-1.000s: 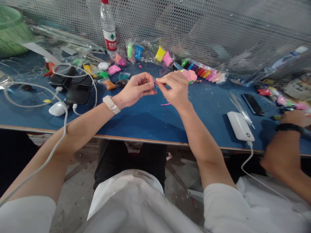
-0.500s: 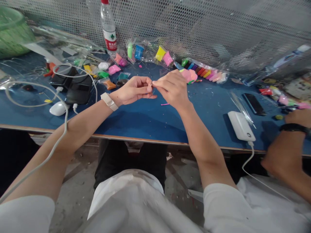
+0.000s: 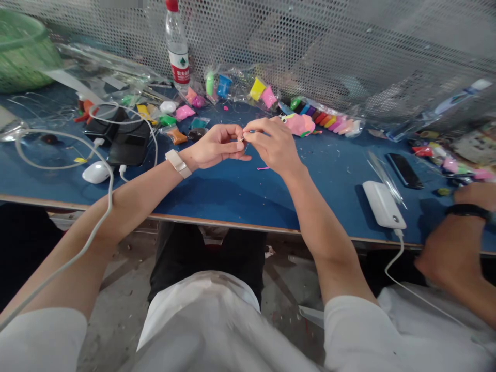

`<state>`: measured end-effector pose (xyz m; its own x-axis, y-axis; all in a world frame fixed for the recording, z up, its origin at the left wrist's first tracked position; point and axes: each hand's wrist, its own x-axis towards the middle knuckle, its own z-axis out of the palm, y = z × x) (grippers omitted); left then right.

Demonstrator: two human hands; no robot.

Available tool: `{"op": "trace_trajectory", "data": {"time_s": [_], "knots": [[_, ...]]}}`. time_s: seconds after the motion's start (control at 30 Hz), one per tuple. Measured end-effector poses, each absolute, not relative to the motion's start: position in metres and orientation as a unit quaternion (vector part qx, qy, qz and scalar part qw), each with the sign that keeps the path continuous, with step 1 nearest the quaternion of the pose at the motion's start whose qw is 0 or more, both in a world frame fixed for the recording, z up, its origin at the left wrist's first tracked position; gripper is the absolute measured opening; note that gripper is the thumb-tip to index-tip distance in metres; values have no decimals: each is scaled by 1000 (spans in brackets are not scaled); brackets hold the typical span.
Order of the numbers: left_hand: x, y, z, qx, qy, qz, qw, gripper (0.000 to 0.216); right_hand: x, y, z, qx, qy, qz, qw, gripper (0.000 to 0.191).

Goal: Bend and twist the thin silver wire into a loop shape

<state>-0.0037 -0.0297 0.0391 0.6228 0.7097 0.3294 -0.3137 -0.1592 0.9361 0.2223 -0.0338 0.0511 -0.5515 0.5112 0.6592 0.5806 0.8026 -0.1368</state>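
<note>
My left hand [image 3: 220,146] and my right hand [image 3: 276,144] meet above the blue table [image 3: 232,199], fingertips together. Both pinch at a tiny pale thing [image 3: 241,139] between them, too small to name. A thin pink tool [image 3: 264,168] with a small loop at one end lies on the table just under my right hand. Beyond the right hand rests a pink clay figure [image 3: 300,124] with a white eye and bits of green. Packets of coloured clay [image 3: 258,89] lie along the back, near a row of clay sticks [image 3: 325,118].
A red-capped water bottle [image 3: 179,57] stands against the perforated metal panel [image 3: 321,46]. Black power banks [image 3: 127,142] and a looping white cable lie left, near a green basket [image 3: 23,51]. Right are a white power bank [image 3: 383,204], a phone [image 3: 404,170] and another person's arm [image 3: 457,243].
My hands stay together over nearly the same spot, with the right fingers shifted slightly. The whole view has moved a little.
</note>
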Motion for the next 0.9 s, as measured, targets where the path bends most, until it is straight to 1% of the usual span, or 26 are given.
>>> {"op": "trace_trajectory", "data": {"time_s": [0.2, 0.47, 0.67, 0.9], "knots": [[-2, -31, 38, 622, 149, 405, 653, 59, 225, -27, 44, -279, -881, -94, 370, 37], [3, -29, 31, 605, 164, 434, 647, 61, 225, -23, 40, -298, -872, -122, 368, 41], [6, -28, 28, 632, 178, 483, 580, 62, 227, -22, 39, -322, -869, -138, 351, 40], [6, -21, 20, 693, 170, 515, 475, 51, 225, -24, 41, -339, -870, -152, 324, 35]]}}
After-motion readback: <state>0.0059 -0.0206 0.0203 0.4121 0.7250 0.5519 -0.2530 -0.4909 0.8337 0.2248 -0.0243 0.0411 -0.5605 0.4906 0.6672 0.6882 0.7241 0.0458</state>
